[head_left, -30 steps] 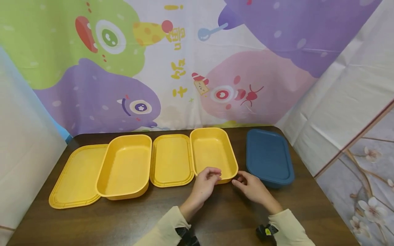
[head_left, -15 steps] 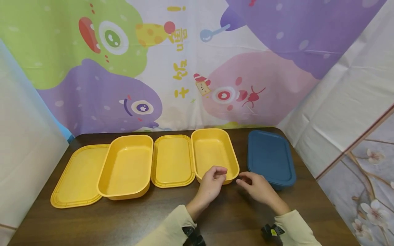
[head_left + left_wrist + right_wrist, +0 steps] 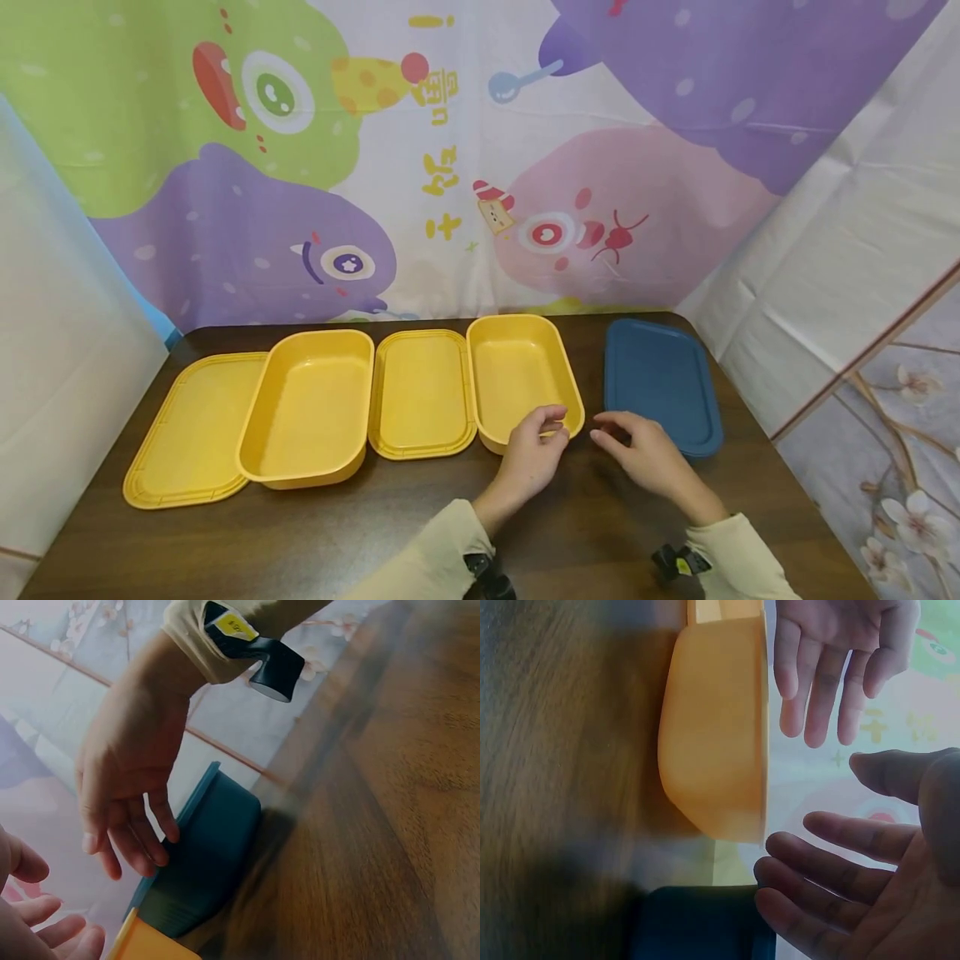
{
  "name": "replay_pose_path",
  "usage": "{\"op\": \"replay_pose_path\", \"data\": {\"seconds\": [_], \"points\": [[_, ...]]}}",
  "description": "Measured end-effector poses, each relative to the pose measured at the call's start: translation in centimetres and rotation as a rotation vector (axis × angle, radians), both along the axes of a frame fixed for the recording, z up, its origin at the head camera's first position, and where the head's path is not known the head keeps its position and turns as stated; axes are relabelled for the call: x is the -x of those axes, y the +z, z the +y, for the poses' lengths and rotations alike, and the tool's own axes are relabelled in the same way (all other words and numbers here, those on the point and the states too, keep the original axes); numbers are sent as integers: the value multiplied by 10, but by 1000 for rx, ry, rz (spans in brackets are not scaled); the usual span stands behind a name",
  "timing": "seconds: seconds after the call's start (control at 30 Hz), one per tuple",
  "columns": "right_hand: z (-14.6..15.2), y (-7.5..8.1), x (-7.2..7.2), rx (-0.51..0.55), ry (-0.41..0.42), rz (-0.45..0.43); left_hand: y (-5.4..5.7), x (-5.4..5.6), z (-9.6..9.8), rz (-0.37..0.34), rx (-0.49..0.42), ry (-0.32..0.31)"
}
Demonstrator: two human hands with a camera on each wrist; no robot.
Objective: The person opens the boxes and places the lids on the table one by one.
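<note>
My left hand point(image 3: 534, 450) hovers over the near right corner of the smaller yellow food container point(image 3: 521, 371), fingers loosely bent and holding nothing. In the right wrist view that hand's fingers hang above the rim, apart from it. Between this container and the lidded blue food container point(image 3: 660, 379) is my right hand point(image 3: 647, 454), relaxed and holding nothing. It overlaps the blue container's near left corner in the head view; whether they touch, I cannot tell. A smaller yellow lid point(image 3: 422, 392) lies flat against the smaller yellow container's left side.
Farther left stands a larger yellow container point(image 3: 311, 404), open at the top. It overlaps the edge of a larger yellow lid point(image 3: 187, 437) lying flat. All rest on a dark wooden table point(image 3: 300, 542), with a printed cartoon curtain point(image 3: 442, 275) behind its back edge.
Both hands have shifted to the right, the right hand away from the smaller yellow container's corner and toward the blue one. The containers and lids have stayed in place.
</note>
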State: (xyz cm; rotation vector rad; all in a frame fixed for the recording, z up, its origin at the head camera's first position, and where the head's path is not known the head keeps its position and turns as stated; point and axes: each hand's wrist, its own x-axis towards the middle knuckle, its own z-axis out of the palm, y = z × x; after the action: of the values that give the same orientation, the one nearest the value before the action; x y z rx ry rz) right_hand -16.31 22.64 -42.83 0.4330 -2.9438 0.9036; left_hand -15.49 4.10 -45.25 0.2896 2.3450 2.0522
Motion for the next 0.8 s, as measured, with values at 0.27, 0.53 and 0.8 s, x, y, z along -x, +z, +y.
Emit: {"op": "replay_pose_path", "data": {"seconds": [0.27, 0.53, 0.8], "points": [[8, 3, 2, -12, -36, 67, 2, -2, 11, 16, 54, -47], [17, 8, 3, -35, -50, 91, 1, -3, 21, 58, 130, -46], [29, 10, 3, -63, -76, 125, 2, -4, 26, 80, 208, -55]]}}
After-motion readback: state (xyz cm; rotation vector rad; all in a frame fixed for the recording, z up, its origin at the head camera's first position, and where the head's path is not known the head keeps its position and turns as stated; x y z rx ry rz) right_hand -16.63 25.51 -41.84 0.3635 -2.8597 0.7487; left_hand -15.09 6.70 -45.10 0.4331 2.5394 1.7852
